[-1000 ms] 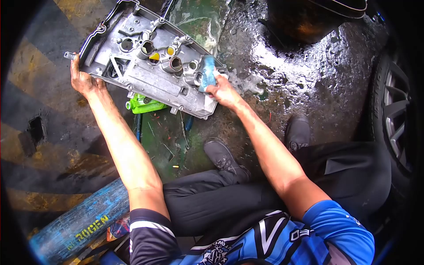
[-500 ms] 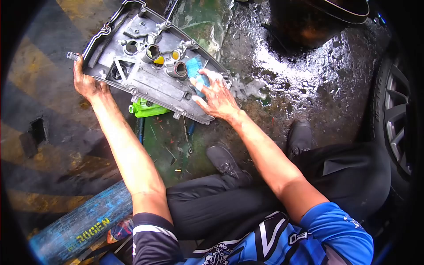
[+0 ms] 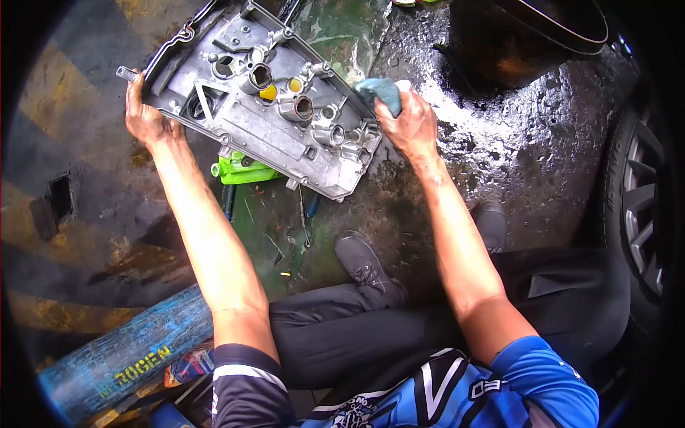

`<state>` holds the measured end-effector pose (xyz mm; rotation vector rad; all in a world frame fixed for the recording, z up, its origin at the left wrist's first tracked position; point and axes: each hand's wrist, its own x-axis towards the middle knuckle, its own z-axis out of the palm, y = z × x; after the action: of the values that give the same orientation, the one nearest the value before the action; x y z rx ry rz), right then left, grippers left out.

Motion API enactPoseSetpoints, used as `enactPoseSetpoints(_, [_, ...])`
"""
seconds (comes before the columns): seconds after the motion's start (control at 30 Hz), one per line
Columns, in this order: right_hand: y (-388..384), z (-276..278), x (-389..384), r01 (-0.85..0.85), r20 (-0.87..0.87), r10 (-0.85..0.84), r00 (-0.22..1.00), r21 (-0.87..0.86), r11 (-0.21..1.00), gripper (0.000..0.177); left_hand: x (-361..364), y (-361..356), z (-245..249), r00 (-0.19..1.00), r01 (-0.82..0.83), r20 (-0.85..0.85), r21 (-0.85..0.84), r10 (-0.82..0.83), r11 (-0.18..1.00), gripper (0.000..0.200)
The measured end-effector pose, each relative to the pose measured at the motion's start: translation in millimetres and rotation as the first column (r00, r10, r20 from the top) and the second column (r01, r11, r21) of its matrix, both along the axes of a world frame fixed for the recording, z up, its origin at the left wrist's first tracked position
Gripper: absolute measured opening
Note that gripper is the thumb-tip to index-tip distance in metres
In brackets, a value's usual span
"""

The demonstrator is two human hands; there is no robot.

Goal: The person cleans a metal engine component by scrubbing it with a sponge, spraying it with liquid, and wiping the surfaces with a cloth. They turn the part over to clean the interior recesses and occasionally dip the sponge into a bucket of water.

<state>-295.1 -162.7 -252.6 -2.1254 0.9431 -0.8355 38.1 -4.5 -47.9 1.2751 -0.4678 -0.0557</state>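
A metal engine valve cover [image 3: 264, 132] is tilted in front of me, its hollow inner side with round ports facing up. My left hand [image 3: 148, 123] is closed around its left edge, thumb up by a small metal tab. Beyond the opposite edge, my right hand [image 3: 412, 125] squeezes a blue sponge [image 3: 382, 94], which looks dark and bunched up. Beneath the cover's near side, a bright green plastic container [image 3: 246, 170] shows in part.
Wet, shiny floor [image 3: 492, 135] spreads to the right, below a dark bucket [image 3: 528, 43]. A car wheel [image 3: 642, 200] stands at the right edge. At lower left lies a blue cylinder [image 3: 135, 349] with yellow lettering. My shoes [image 3: 365, 260] are close to the cover.
My right hand has moved right and up with the sponge, off the cover's inner surface to beyond its edge. The cover has shifted slightly right, still in my left hand.
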Motion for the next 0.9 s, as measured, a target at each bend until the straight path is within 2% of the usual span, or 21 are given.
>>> enactPoseSetpoints(0.07, [7.3, 2.4, 8.4, -0.051, -0.157, 0.106, 0.982, 0.32, 0.946, 0.034, -12.7, -8.6, 5.1, 0.996, 0.033, -0.077, -0.061, -0.037, 0.998, 0.03])
enactPoseSetpoints(0.13, [32.6, 2.2, 19.0, -0.068, -0.268, 0.164, 0.949, 0.334, 0.94, 0.038, -13.8, -10.3, 5.6, 0.997, 0.039, -0.067, -0.052, -0.043, 0.998, 0.032])
enactPoseSetpoints(0.2, [62.2, -6.7, 28.1, -0.125, -0.202, 0.205, 0.958, 0.349, 0.929, 0.044, -17.9, -13.3, 7.2, 0.999, 0.004, -0.044, -0.033, -0.006, 0.999, 0.033])
enactPoseSetpoints(0.27, [85.0, -17.2, 38.0, -0.15, -0.077, 0.178, 0.981, 0.28, 0.948, 0.052, -23.2, -16.0, 7.9, 0.999, -0.028, -0.026, -0.014, 0.027, 1.0, 0.03])
enactPoseSetpoints(0.3, [91.2, -22.9, 36.8, -0.206, 0.035, 0.207, 0.978, 0.34, 0.917, 0.057, -24.5, -16.6, 8.3, 0.999, -0.041, -0.017, -0.002, 0.041, 0.999, 0.028])
enactPoseSetpoints(0.4, [94.4, -43.2, 25.1, -0.297, 0.206, 0.249, 0.947, 0.254, 0.92, 0.054, -24.4, -15.9, 8.4, 0.999, -0.024, -0.031, -0.028, 0.023, 0.999, 0.032])
enactPoseSetpoints(0.43, [95.3, -49.5, 23.4, -0.28, 0.209, 0.243, 0.947, 0.173, 0.944, 0.047, -21.3, -15.7, 7.7, 0.999, -0.037, -0.034, -0.019, 0.036, 0.999, 0.031])
enactPoseSetpoints(0.53, [87.0, -56.1, 27.0, -0.33, 0.073, 0.322, 0.944, 0.255, 0.909, 0.044, -18.8, -14.7, 8.5, 0.997, -0.066, -0.049, 0.0, 0.066, 0.998, 0.027])
enactPoseSetpoints(0.57, [85.7, -54.2, 29.6, -0.32, 0.094, 0.307, 0.947, 0.202, 0.926, 0.046, -20.3, -14.8, 8.6, 0.997, -0.063, -0.051, -0.002, 0.063, 0.998, 0.027])
enactPoseSetpoints(0.67, [82.6, -42.5, 26.8, -0.277, 0.151, 0.247, 0.957, 0.233, 0.932, 0.044, -26.0, -20.2, 10.1, 0.997, -0.059, -0.051, -0.003, 0.059, 0.998, 0.025])
enactPoseSetpoints(0.7, [84.6, -40.2, 26.1, -0.21, 0.145, 0.178, 0.973, 0.243, 0.947, 0.037, -25.2, -19.5, 10.3, 0.997, -0.064, -0.051, -0.003, 0.064, 0.998, 0.025])
enactPoseSetpoints(0.73, [87.1, -38.5, 21.8, -0.186, 0.147, 0.136, 0.98, 0.419, 0.889, 0.034, -23.7, -18.8, 10.7, 0.997, -0.067, -0.046, -0.002, 0.066, 0.998, 0.025])
enactPoseSetpoints(0.8, [92.9, -34.9, 8.5, -0.123, 0.115, 0.057, 0.992, 0.725, 0.677, 0.028, -22.3, -17.9, 9.4, 0.996, -0.074, -0.043, 0.005, 0.074, 0.997, 0.025])
enactPoseSetpoints(0.83, [99.4, -48.9, 11.4, -0.092, 0.154, 0.025, 0.988, 0.447, 0.89, 0.024, -22.9, -17.9, 9.0, 0.997, -0.045, -0.066, -0.023, 0.043, 0.999, 0.025])
enactPoseSetpoints(0.9, [108.3, -60.9, 14.8, -0.108, 0.213, 0.019, 0.977, 0.416, 0.903, 0.026, -24.1, -17.4, 8.4, 0.996, -0.048, -0.074, -0.016, 0.047, 0.999, 0.025])
